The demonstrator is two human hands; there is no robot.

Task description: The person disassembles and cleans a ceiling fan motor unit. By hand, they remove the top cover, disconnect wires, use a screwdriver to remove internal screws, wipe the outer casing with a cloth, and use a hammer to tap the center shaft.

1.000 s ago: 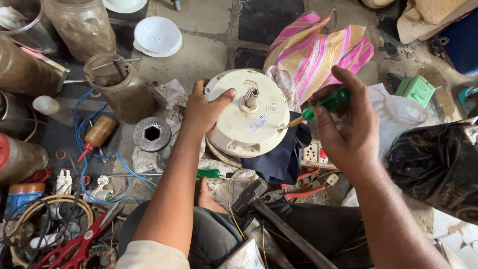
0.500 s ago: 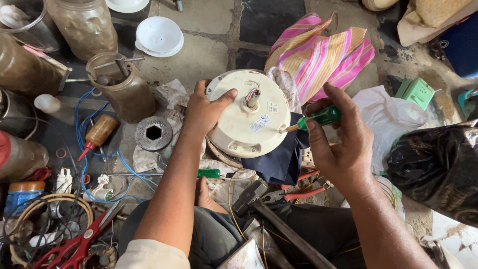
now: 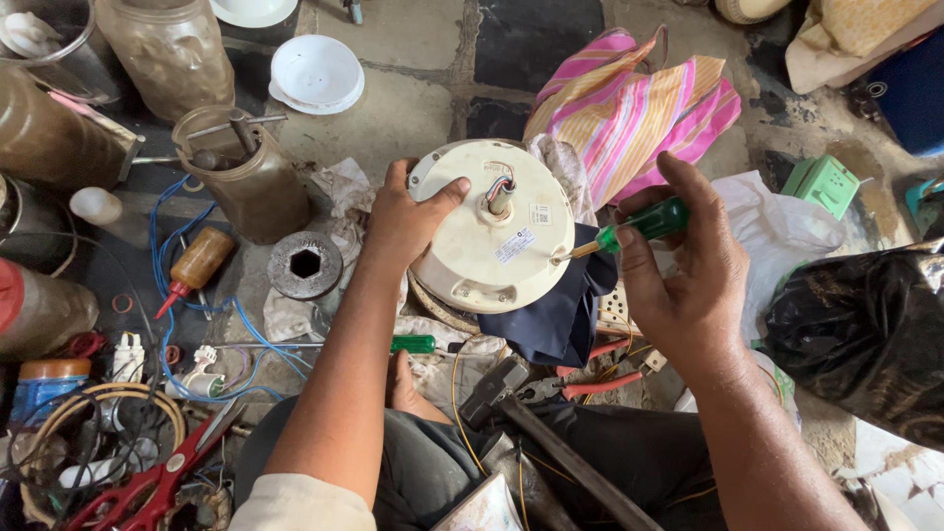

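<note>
A round cream fan motor housing (image 3: pixel 497 241) with a short shaft and wires at its centre rests tilted on a dark blue cloth (image 3: pixel 560 315). My left hand (image 3: pixel 403 221) grips its left rim, thumb on the top face. My right hand (image 3: pixel 683 275) holds a green-handled screwdriver (image 3: pixel 639 224), whose tip touches the housing's right edge.
Dirty plastic jars (image 3: pixel 251 182) with tools stand at the left, beside a white lid (image 3: pixel 315 74), a metal disc with a hexagonal hole (image 3: pixel 305 264), blue wires and red cutters (image 3: pixel 147 482). A pink striped bag (image 3: pixel 629 108) lies behind, a black plastic bag (image 3: pixel 865 334) at the right. Pliers (image 3: pixel 580 383) lie near my knees.
My right hand has swung the screwdriver down and leftward, bringing its tip onto the housing's right edge. The left hand keeps its grip on the rim.
</note>
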